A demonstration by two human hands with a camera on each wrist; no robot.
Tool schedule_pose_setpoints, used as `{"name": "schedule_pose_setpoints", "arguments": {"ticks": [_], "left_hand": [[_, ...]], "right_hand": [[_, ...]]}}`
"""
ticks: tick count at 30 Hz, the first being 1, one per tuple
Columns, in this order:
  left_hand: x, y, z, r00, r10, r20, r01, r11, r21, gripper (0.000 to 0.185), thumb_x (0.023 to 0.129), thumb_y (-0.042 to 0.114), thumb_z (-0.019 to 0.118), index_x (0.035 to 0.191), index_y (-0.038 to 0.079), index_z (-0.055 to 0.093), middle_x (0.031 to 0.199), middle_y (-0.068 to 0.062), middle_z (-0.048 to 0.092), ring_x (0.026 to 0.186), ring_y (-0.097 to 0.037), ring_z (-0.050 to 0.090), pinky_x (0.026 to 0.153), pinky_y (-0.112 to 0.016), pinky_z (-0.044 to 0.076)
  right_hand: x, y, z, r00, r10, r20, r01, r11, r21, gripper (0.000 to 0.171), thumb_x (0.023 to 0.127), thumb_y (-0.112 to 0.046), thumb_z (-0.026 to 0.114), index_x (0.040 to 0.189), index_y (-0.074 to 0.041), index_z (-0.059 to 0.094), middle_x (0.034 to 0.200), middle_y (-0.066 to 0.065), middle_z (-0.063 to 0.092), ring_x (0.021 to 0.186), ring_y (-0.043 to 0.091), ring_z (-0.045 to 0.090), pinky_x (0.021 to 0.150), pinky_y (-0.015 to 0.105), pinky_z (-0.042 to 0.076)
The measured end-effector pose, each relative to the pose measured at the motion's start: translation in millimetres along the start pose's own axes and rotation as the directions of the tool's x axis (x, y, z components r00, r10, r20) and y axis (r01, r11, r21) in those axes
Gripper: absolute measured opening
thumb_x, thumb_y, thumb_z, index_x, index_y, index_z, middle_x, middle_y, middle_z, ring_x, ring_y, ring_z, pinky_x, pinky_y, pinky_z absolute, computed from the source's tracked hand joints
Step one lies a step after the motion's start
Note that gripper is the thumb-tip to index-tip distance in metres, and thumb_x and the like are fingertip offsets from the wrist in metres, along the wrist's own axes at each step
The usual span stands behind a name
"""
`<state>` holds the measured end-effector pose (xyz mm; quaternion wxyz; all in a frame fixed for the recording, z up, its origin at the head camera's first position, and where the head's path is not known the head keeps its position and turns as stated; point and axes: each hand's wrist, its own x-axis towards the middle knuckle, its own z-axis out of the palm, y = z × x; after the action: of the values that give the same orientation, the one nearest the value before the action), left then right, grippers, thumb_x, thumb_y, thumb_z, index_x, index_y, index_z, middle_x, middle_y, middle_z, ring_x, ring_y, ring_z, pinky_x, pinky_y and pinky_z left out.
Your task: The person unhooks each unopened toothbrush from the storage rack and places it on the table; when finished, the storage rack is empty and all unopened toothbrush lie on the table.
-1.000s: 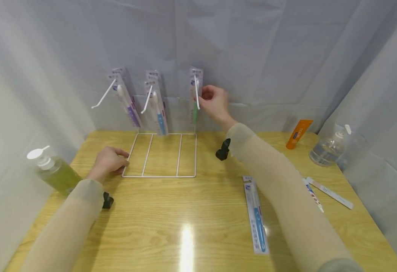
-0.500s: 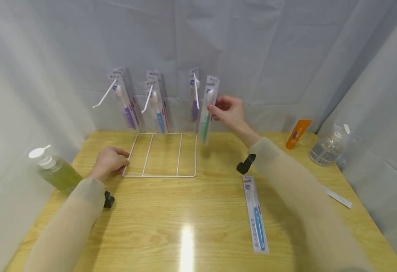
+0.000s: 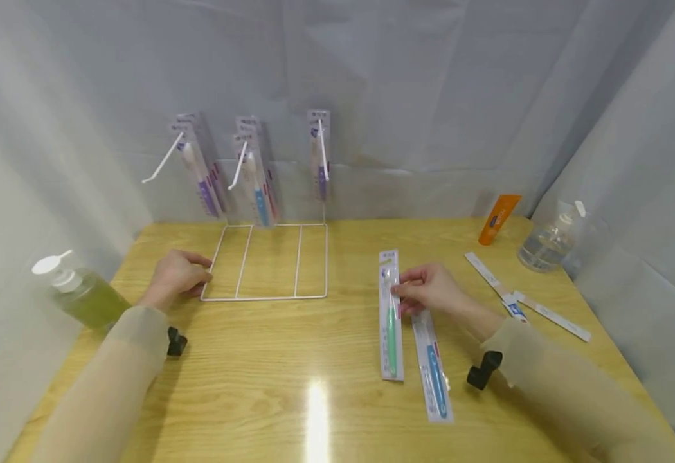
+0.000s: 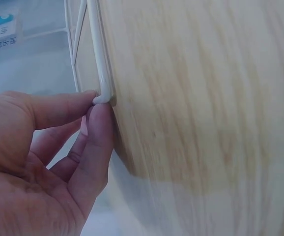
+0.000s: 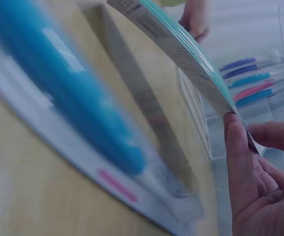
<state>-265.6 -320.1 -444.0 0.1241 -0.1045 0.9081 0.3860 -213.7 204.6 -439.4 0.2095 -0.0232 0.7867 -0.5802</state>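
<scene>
Gray curtain (image 3: 407,83) backs a wooden table (image 3: 256,405) where the right hand (image 3: 434,290), fingers pinching a green toothbrush (image 3: 392,337), has brought it from the right hook (image 3: 323,150) of a wire rack (image 3: 263,299) beside a blue toothbrush (image 3: 436,379), leaving a purple toothbrush (image 3: 322,185) hanging; the left hand (image 3: 177,275) pinches the rack.

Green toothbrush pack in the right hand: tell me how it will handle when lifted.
The green toothbrush pack is probably light, since the right hand pinches it by one edge. Its flat, printed backing suggests it is fairly stiff, perhaps bending slightly. The shiny front may be somewhat slippery.
</scene>
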Motion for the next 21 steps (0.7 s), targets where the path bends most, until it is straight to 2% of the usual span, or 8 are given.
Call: {"name": "schedule_pose_setpoints", "arguments": {"ticks": [4,9,18,21], "left_hand": [[-0.7,-0.9,-1.4,1.0,0.011,0.02,-0.01,0.999,-0.04,0.054,0.097,0.008,0.076,0.147,-0.009,0.067,0.072,0.007,0.071,0.061,-0.002,0.068,0.061,-0.021,0.066],[-1.3,-1.2,-3.0,0.999,0.009,0.04,-0.006,0.998,-0.055,0.054,0.099,0.01,0.076,0.149,-0.009,0.065,0.076,0.008,0.072,0.066,-0.001,0.068,0.066,-0.022,0.068],[-1.9,-0.7,-3.4,0.999,0.0,0.039,0.002,0.998,-0.059,0.053,0.099,0.009,0.076,0.149,-0.008,0.066,0.079,0.005,0.073,0.065,-0.002,0.069,0.066,-0.022,0.068],[-2.3,-0.1,-3.3,0.999,0.002,0.038,0.0,0.998,-0.055,0.053,0.1,0.009,0.076,0.149,-0.008,0.066,0.079,0.005,0.073,0.064,-0.002,0.07,0.066,-0.023,0.069]], "right_hand": [[-17.1,15.3,3.1,0.999,0.045,0.03,-0.045,0.999,-0.005,0.034,0.103,-0.006,0.077,0.129,0.015,0.069,0.079,0.004,0.083,0.061,0.009,0.076,0.059,0.024,0.067],[-28.9,21.0,12.5,0.994,0.106,0.027,-0.106,0.994,-0.02,0.033,0.1,-0.006,0.08,0.128,0.011,0.071,0.077,0.006,0.082,0.058,0.01,0.075,0.054,0.022,0.064],[-33.6,25.8,22.1,0.997,0.083,-0.011,-0.083,0.982,-0.172,0.034,0.099,-0.007,0.083,0.127,0.011,0.074,0.079,0.011,0.083,0.058,0.01,0.074,0.054,0.024,0.065],[-36.4,24.8,20.9,0.997,0.075,-0.016,-0.076,0.98,-0.183,0.036,0.098,-0.006,0.082,0.129,0.012,0.074,0.08,0.012,0.083,0.058,0.011,0.074,0.055,0.025,0.066]]}}
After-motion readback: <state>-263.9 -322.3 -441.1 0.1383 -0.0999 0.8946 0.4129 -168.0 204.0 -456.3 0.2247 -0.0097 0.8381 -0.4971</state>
